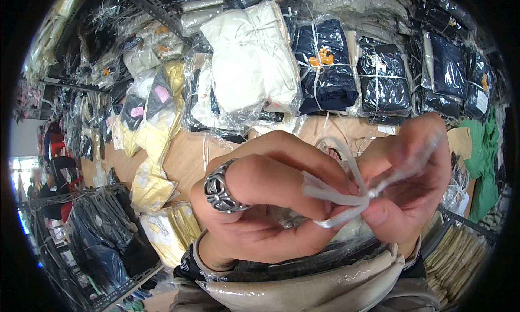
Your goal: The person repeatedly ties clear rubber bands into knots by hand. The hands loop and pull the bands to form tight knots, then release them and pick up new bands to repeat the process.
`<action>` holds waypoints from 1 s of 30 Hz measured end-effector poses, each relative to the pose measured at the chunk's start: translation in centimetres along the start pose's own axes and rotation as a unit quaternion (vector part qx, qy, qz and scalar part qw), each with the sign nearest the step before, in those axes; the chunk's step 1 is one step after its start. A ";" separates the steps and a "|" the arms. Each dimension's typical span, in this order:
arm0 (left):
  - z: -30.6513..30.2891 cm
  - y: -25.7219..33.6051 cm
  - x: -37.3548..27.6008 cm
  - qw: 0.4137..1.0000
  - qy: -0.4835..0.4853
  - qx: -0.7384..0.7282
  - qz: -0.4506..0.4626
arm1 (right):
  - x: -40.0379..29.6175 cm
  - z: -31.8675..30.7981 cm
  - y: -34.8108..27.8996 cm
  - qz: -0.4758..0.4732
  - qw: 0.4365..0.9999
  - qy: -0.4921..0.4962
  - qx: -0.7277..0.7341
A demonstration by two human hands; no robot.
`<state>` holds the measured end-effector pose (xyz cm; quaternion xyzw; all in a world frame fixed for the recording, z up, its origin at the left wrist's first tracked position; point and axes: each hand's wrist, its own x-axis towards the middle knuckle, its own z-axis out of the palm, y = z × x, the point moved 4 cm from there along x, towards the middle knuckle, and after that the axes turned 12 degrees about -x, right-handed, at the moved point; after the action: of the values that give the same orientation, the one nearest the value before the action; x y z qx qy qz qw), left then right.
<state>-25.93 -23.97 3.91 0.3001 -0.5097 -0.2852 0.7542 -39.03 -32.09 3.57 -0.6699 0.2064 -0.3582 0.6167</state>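
Close before the camera, both my hands pinch a knot in a white plastic twine (352,202). My left hand (276,198), with a broad metal ring (224,188) on one finger, holds a loop and a loose end of the twine. My right hand (410,182) pinches the knot between thumb and fingers, and another strand runs up across its fingers. Below my hands, a plastic-wrapped beige folded garment (300,285) lies against my lap, with dark wrapped layers behind it. My hands hide much of what lies beneath the knot.
Twine-tied bundles of bagged clothes stand ahead, among them a white bundle (252,64), a navy bundle (327,64) and a black bundle (384,78). Yellow bagged garments (152,182) lie on the wood-look floor (185,161) at left. Metal shelving (122,289) flanks me, with green fabric (483,161) at right.
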 end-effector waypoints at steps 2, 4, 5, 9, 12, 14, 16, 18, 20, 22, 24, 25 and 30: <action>-0.1 0.1 -0.2 1.000 -0.003 0.005 0.009 | 0.6 -0.2 -0.4 -0.010 0.996 -0.065 -0.062; -0.2 0.2 -0.2 1.000 -0.012 0.007 0.013 | 1.0 -0.5 -1.2 -0.003 0.986 -0.128 -0.107; -0.3 0.2 -0.1 1.000 -0.017 0.008 0.014 | 1.1 -0.4 -1.4 -0.001 0.984 -0.137 -0.117; -0.2 0.3 0.2 1.000 -0.013 0.010 -0.004 | 0.6 0.0 -1.2 0.013 0.994 -0.041 -0.101; -0.2 0.2 0.0 0.998 0.007 0.057 0.035 | 0.3 -0.1 -0.9 0.050 0.995 0.015 -0.087; -0.4 0.3 -0.2 0.993 0.003 0.102 0.061 | 0.3 0.2 -0.4 0.065 0.996 0.050 -0.041; -0.5 0.3 -0.1 0.989 -0.020 0.127 0.073 | 0.3 0.5 0.2 0.066 0.995 0.073 0.026; -0.2 0.1 0.1 0.986 -0.038 0.131 0.097 | 0.3 0.4 0.7 0.071 0.991 0.075 0.088; -0.1 0.1 0.1 0.985 -0.037 0.123 0.111 | 0.6 0.3 0.7 0.084 0.985 0.073 0.129; -0.3 0.1 0.0 0.988 -0.021 0.109 0.111 | 0.9 0.5 0.2 0.091 0.984 0.074 0.132; -0.4 0.1 0.0 0.989 -0.006 0.094 0.110 | 0.9 0.6 0.3 0.072 0.990 0.063 0.105; -0.3 0.2 0.0 0.992 -0.006 0.082 0.092 | 0.8 0.6 0.1 0.051 0.993 0.058 0.086; -0.2 0.3 0.1 0.999 -0.011 0.011 0.028 | 0.9 0.1 0.2 -0.076 0.997 0.014 -0.011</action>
<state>-25.68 -23.81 4.19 0.2908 -0.5292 -0.2617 0.7529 -38.38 -32.72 3.59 -0.6855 0.1673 -0.4107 0.5775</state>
